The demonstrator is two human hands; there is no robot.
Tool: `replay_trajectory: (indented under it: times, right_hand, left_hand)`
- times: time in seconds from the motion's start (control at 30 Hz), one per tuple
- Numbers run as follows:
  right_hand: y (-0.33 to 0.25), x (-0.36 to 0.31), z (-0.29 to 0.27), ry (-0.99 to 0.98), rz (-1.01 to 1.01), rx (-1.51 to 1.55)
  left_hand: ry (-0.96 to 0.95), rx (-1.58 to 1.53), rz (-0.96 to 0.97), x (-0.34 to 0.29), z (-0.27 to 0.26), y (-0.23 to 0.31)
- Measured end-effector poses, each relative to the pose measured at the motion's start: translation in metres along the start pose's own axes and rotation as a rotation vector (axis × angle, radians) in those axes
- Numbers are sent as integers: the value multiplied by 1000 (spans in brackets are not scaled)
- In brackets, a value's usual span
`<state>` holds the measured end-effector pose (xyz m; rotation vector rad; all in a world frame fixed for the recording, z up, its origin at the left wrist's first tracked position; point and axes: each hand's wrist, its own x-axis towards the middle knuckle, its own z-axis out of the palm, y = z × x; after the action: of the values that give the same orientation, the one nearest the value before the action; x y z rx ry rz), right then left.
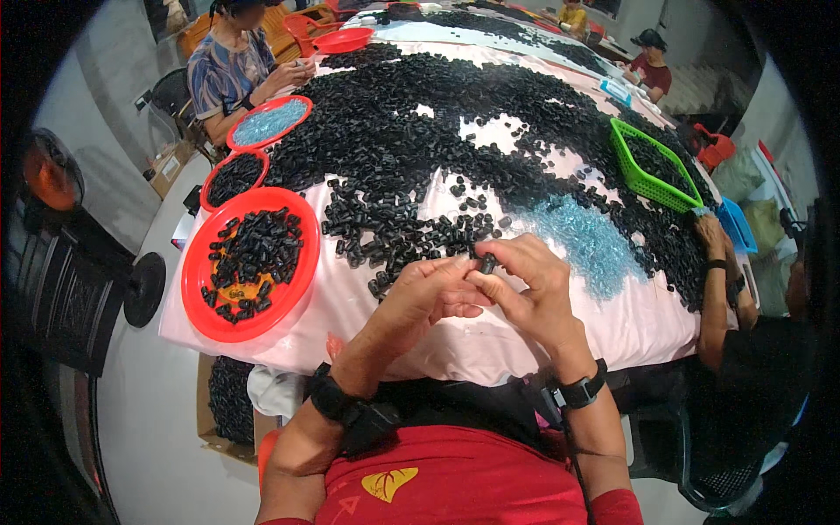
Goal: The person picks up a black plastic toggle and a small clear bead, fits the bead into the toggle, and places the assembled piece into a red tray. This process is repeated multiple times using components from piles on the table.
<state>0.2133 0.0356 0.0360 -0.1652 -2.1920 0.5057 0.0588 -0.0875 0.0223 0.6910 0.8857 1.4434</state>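
Note:
Both my hands meet above the near edge of a pink-covered table. Between the thumb and fingers of my right hand sits a small black cylindrical plastic piece. My left hand is closed in a pinch right beside it; whatever its fingertips hold is too small to make out. Just beyond my hands lie loose black pieces of the same kind. To the right of my right hand spreads a pile of small clear bluish plastic parts.
A red tray of black pieces stands at the left, with smaller red trays behind it. A green basket is at the right. Co-workers sit around the table; one person's hand is near that basket. A fan stands far left.

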Motion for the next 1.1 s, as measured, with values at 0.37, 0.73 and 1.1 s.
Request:
replay_trajectory:
  times: [0.37,0.73,1.1]
  right_hand:
    - [-5,3,4,2,-30,79]
    - [-10,1,4,-35,-46,8]
    - [-12,3,-4,1,378,78]
  left_hand:
    - [1,55,10,-1,-1,-1]
    - [16,129,-40,-3,2,2]
    - [654,-375,590,1,-31,25]
